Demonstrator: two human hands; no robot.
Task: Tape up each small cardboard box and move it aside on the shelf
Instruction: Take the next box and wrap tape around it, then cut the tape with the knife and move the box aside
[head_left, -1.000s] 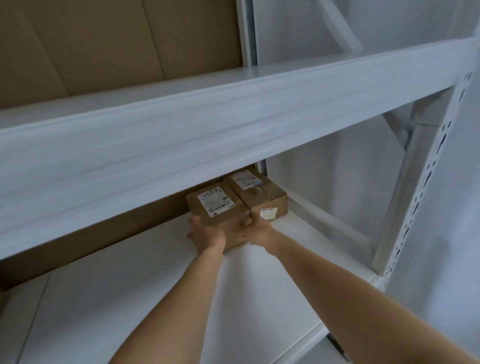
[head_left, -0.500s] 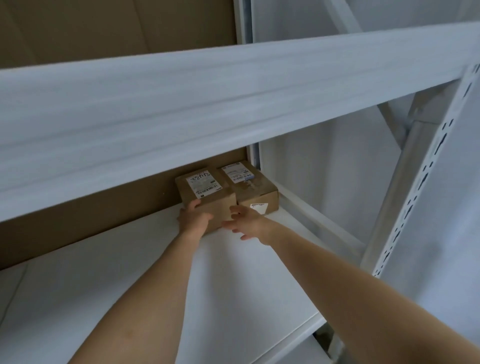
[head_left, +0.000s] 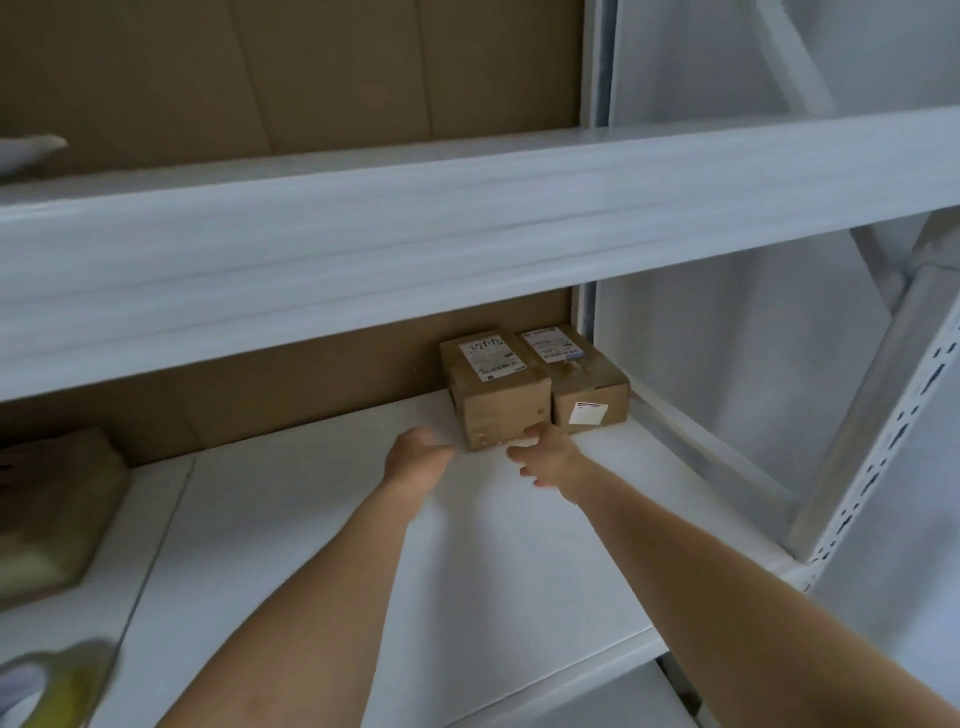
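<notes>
Head view: two boxes stand side by side, touching, in the back right corner of the shelf (head_left: 519, 545). The left box (head_left: 493, 387) has its long axis pointing front to back, label up. The right hand (head_left: 550, 452) touches its front lower edge with loose fingers; the left hand (head_left: 418, 457) is just beside it, fingers relaxed, holding nothing. The move-aside step seems finished; next is probably the tape roll (head_left: 57, 686) at the front left edge.

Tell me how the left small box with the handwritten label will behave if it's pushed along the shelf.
The left box looks stiff, with square corners, so it should slide rather than roll. It is low and wide, so tipping seems unlikely. It sits tight against the right box, so a sideways push would probably shift both.
</notes>
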